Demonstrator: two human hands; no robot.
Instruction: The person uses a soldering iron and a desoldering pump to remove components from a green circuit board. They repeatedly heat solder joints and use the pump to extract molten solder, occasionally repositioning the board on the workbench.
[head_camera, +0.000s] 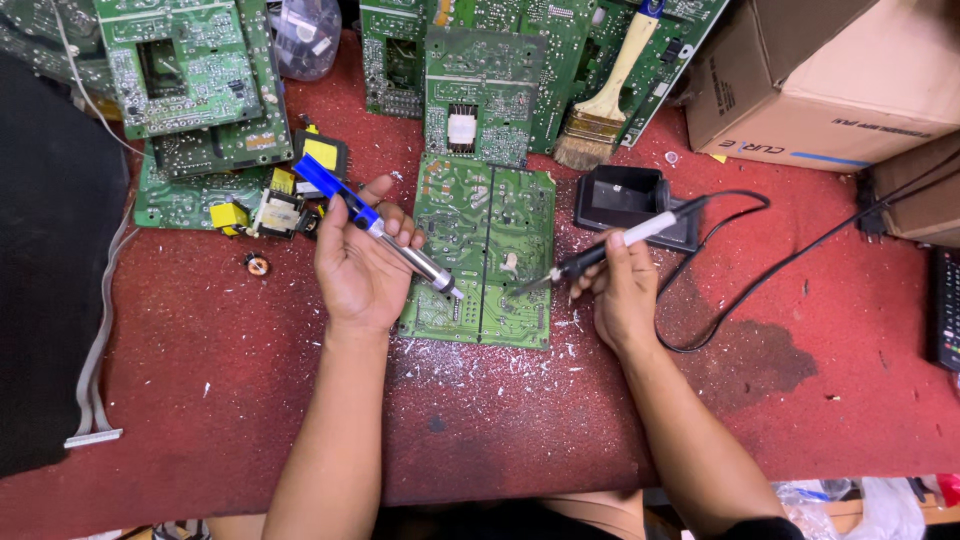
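Note:
A green circuit board (487, 225) lies solder side up on the red table mat (500, 420). My left hand (358, 262) grips a blue and silver desoldering pump (372, 224), its tip resting on the board's lower left area. My right hand (622, 290) holds a soldering iron (620, 240) with a black and white handle, its tip touching the board near its right edge. The iron's black cord (740, 260) loops off to the right.
Several more green boards (190, 70) are stacked along the back. A paintbrush (605, 100) lies on them. A black iron stand (622, 200) sits right of the board. Cardboard boxes (830, 80) fill the back right. Yellow components (270, 205) lie left. Solder flecks litter the mat.

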